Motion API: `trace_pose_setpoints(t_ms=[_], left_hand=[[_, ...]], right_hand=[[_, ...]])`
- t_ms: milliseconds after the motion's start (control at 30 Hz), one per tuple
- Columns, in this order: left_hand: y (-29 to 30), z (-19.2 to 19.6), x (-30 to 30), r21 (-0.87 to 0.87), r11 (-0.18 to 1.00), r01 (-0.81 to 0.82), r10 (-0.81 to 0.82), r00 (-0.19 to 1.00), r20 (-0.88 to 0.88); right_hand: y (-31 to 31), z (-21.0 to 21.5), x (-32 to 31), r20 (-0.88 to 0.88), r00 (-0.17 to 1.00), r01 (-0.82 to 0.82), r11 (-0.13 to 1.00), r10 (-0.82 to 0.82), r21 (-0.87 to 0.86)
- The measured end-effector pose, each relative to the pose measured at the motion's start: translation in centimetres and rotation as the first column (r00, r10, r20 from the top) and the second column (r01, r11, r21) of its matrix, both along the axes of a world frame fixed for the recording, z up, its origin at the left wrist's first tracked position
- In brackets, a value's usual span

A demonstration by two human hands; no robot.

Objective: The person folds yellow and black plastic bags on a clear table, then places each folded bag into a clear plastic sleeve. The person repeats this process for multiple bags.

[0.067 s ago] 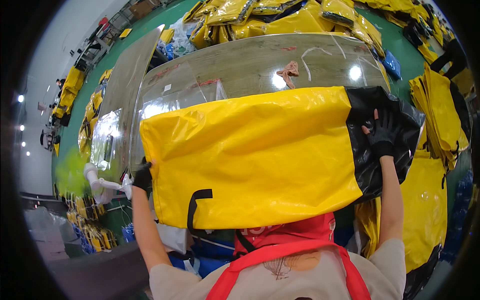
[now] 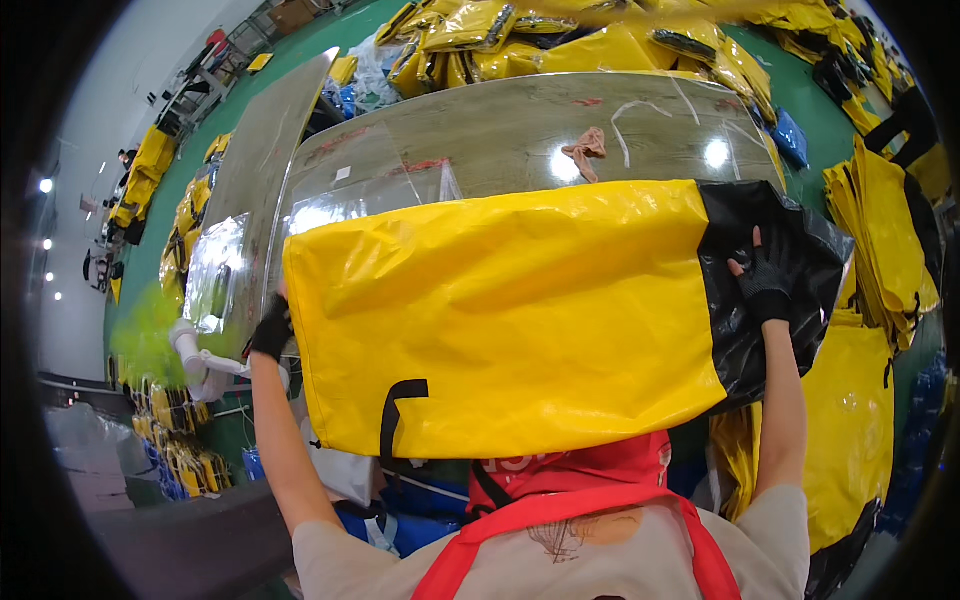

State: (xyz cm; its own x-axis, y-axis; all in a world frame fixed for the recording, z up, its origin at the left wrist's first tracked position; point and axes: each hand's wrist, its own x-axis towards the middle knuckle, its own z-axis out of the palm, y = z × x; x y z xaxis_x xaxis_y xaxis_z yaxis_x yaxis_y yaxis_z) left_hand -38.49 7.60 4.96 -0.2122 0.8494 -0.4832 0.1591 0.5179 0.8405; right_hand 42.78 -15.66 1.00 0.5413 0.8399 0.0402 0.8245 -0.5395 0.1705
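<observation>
A large yellow dry bag [image 2: 520, 320] with a black end is held flat over the near edge of the shiny tabletop [image 2: 500, 140]. The left hand [image 2: 270, 330], in a black glove, is clamped on the bag's left edge. The right hand [image 2: 765, 280], gloved too, is pressed fingers spread on the black end. A crumpled pinkish cloth [image 2: 586, 148] lies farther back on the tabletop. More yellow bags [image 2: 880, 230] are piled on the green floor.
</observation>
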Motion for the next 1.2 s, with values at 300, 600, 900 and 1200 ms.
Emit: trace_pose_setpoints(t_ms=[300,600,900,1200], left_hand=[[9.2,-5.9,4.7,0.074,0.945,0.319,-0.047,0.354,-0.934],[-6.0,0.9,45.2,0.026,0.003,1.0,-0.141,0.026,-0.99],[-4.8,-4.9,42.6,-0.035,-0.082,0.996,-0.192,-0.05,-0.98],[-4.9,-0.6,46.7,-0.093,-0.107,0.99,-0.273,-0.119,-0.955]], right_hand=[[-0.1,1.2,-1.1,-0.103,0.986,-0.105,0.969,0.13,0.225],[2.3,13.3,-0.7,-0.001,0.998,-0.063,0.974,0.065,0.218],[-3.9,1.0,8.2,0.217,0.976,-0.047,0.98,0.004,0.192],[-17.6,-0.6,-5.4,0.04,0.791,-0.586,0.736,0.611,0.34]])
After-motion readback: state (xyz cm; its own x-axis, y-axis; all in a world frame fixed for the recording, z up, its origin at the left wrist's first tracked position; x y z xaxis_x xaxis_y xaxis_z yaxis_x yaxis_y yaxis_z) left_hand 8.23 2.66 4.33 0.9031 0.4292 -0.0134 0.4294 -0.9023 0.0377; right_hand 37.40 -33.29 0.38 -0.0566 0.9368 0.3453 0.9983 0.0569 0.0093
